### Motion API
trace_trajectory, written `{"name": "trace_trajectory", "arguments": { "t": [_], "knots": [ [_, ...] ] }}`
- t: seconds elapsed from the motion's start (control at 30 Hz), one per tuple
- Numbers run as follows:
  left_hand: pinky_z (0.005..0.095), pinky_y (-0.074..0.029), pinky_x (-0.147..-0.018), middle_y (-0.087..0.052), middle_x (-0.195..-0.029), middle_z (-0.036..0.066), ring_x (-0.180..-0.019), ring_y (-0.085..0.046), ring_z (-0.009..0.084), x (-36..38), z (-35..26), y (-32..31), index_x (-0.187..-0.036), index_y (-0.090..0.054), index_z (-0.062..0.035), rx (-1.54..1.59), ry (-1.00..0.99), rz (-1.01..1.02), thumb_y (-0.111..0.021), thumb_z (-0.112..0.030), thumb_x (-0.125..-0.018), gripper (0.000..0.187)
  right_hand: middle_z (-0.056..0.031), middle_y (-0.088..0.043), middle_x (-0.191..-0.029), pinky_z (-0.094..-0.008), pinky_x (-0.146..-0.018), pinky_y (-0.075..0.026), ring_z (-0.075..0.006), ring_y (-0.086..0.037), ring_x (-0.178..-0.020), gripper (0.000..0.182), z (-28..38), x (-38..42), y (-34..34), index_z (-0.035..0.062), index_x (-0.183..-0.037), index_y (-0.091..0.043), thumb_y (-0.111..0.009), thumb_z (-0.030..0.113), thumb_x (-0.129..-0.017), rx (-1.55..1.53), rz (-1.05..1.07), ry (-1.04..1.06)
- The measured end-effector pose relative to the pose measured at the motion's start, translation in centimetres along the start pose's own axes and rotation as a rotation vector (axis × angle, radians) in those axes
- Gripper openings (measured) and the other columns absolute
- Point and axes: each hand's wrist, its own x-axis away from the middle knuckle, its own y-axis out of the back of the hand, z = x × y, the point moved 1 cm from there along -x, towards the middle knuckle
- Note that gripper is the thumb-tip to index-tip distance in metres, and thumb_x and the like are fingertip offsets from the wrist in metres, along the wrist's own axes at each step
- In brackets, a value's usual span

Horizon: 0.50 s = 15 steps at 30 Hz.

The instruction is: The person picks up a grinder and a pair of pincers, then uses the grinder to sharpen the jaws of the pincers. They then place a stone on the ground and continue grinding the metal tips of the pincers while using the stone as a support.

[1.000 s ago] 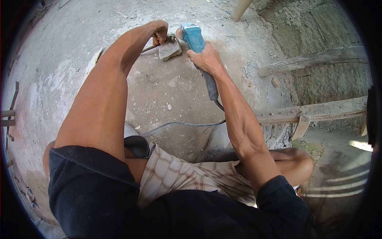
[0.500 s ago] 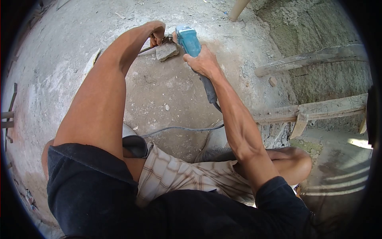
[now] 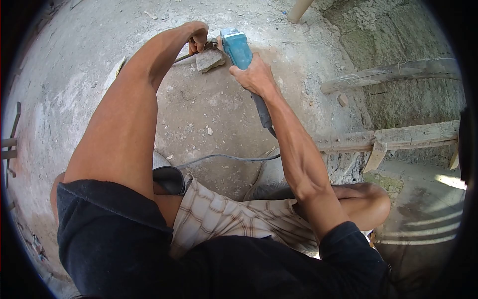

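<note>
My right hand (image 3: 256, 75) is wrapped round the body of a teal angle grinder (image 3: 237, 50), its grey rear handle pointing back towards me. At the far end of my bent left arm, my left hand (image 3: 197, 42) is closed on a thin metal rod (image 3: 184, 58). The rod slants over a rough stone (image 3: 210, 60) on the ground, and its end lies close beside the grinder's head. Most of my left fingers are hidden behind the wrist, and the grinder's disc does not show.
A grey power cord (image 3: 224, 156) runs from the grinder across the dusty floor (image 3: 199, 109) near my legs. Wooden beams (image 3: 393, 74) and a low rail (image 3: 418, 136) stand at the right by a rough wall. A small stone chunk (image 3: 342, 99) lies near them.
Both hands, the rod and the grinder keep nearly the same place. The stone and floor appear slightly higher, with a small shift of the view.
</note>
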Motion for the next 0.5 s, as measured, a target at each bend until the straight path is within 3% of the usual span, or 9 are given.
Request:
{"name": "trace_trajectory", "arguments": {
  "t": [0.3, 0.5],
  "knots": [
    [0.0325, -0.057, -0.064, -0.072, -0.076, 0.013, -0.078, -0.074, 0.0232, 1.2, -0.3, -0.3, -0.073, -0.068, 0.0018, 0.024, 0.026, -0.090, -0.078, -0.006, -0.076, 0.014, -0.0303, -0.060, -0.116, -0.0441, -0.094, -0.048, -0.0409, -0.061, -0.109, 0.076, 0.2, -0.5, 0.2, -0.0095, -0.125, -0.046, -0.072, 0.036, -0.070, -0.044, -0.025, -0.021],
    [0.0327, -0.056, -0.064, -0.071, -0.073, 0.010, -0.078, -0.074, 0.0224, -0.6, 0.1, -0.4, -0.073, -0.068, -0.0002, -0.057, 0.066, -0.051, -0.079, -0.008, -0.076, 0.013, -0.0306, -0.061, -0.116, -0.0439, -0.094, -0.048, -0.0414, -0.061, -0.110, 0.076, -0.2, -0.5, 0.3, -0.0110, -0.124, -0.048, -0.070, 0.038, -0.070, -0.095, -0.044, -0.029]
  ]
}}
